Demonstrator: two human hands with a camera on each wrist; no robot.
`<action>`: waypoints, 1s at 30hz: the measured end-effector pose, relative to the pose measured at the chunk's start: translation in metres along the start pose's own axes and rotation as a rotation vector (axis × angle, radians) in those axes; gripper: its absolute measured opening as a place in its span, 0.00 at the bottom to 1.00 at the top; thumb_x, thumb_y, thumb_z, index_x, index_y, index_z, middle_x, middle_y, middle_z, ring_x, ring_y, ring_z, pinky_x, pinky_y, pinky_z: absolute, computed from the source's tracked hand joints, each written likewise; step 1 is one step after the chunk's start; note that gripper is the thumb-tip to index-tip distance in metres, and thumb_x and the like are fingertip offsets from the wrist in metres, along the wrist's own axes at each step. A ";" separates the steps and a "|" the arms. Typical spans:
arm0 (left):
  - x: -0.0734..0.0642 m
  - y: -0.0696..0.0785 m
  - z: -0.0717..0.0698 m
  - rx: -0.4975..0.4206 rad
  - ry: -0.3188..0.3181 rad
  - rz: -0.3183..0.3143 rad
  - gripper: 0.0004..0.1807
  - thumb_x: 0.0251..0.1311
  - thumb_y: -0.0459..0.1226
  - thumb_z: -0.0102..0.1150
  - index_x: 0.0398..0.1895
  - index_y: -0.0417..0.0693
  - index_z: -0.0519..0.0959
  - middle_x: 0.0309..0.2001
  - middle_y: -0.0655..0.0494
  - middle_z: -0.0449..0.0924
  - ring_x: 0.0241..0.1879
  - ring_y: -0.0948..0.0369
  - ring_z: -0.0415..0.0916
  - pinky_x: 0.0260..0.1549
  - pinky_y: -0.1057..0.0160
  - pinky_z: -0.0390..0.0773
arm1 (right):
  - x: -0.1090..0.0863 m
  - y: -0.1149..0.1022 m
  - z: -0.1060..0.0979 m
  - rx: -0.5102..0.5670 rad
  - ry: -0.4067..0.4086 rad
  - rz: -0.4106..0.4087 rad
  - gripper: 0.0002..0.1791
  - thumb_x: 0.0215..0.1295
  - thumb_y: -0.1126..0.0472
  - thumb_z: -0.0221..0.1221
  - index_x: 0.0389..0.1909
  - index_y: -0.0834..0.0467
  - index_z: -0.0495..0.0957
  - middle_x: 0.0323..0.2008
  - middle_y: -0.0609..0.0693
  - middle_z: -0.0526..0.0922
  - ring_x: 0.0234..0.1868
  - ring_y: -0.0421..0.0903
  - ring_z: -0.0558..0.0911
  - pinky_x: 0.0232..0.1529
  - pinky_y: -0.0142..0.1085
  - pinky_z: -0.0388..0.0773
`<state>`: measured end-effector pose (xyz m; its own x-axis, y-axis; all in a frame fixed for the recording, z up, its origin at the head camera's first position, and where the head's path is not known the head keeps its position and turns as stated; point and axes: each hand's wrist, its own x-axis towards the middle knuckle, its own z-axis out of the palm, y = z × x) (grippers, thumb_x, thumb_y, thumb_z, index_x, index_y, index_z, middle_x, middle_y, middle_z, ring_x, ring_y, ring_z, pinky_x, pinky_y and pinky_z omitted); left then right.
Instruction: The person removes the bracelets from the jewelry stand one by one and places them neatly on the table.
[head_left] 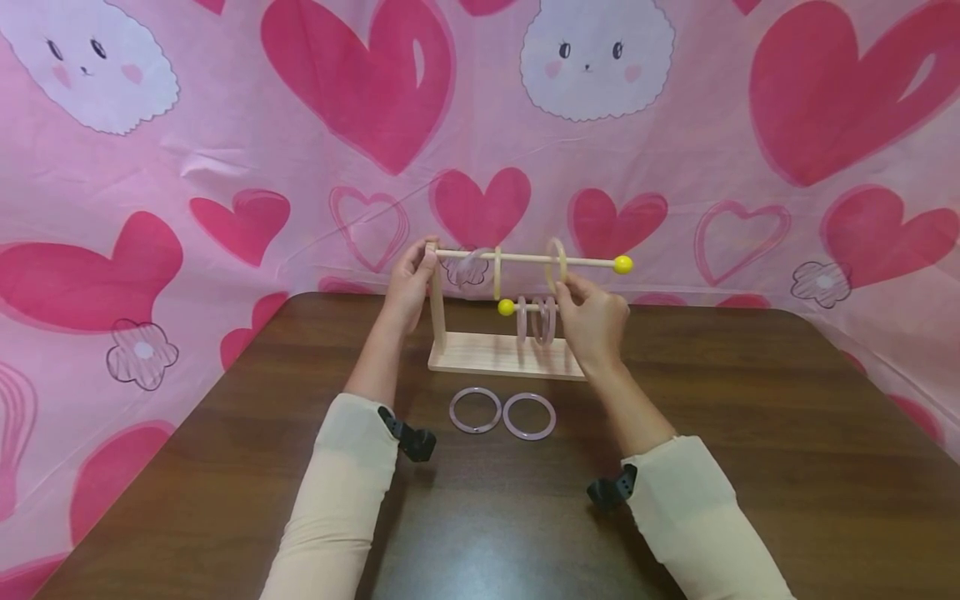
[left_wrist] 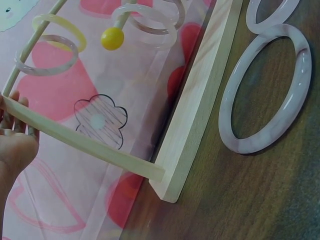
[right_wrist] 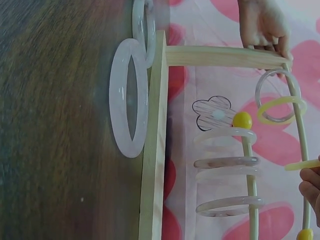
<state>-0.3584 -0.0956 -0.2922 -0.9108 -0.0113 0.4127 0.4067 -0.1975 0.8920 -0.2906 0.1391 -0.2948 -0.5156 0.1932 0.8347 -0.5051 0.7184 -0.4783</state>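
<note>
My left hand (head_left: 407,287) grips the top of the left post of a wooden bangle stand (head_left: 502,357). With thumb and fingertips my right hand (head_left: 597,323) pinches a yellow bangle (head_left: 564,258), which encircles the upper rod toward its right end. Further left on that rod hang another yellow bangle (head_left: 497,279) and a greyish translucent bangle (right_wrist: 258,95). Several pale bangles (head_left: 522,321) hang on the lower rod; in the head view my right hand covers that rod's right end. Two lavender bangles (head_left: 475,411) lie flat side by side in front of the base.
Yellow balls cap the upper rod's right end (head_left: 622,264) and the lower rod's left end (head_left: 506,307). The stand is on a dark brown wooden table (head_left: 480,517). Behind it hangs a pink cloth (head_left: 480,150) printed with hearts.
</note>
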 end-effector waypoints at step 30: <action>0.000 0.000 0.001 -0.009 0.005 -0.018 0.20 0.68 0.31 0.42 0.62 0.32 0.62 0.60 0.34 0.62 0.52 0.60 0.64 0.54 0.63 0.61 | -0.002 0.010 -0.008 -0.021 0.051 0.023 0.08 0.52 0.66 0.63 0.34 0.64 0.84 0.26 0.57 0.84 0.26 0.54 0.83 0.28 0.47 0.73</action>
<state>-0.3580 -0.0948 -0.2918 -0.9185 -0.0120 0.3953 0.3891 -0.2069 0.8977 -0.2892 0.1510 -0.2988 -0.4909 0.2430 0.8366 -0.4784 0.7274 -0.4920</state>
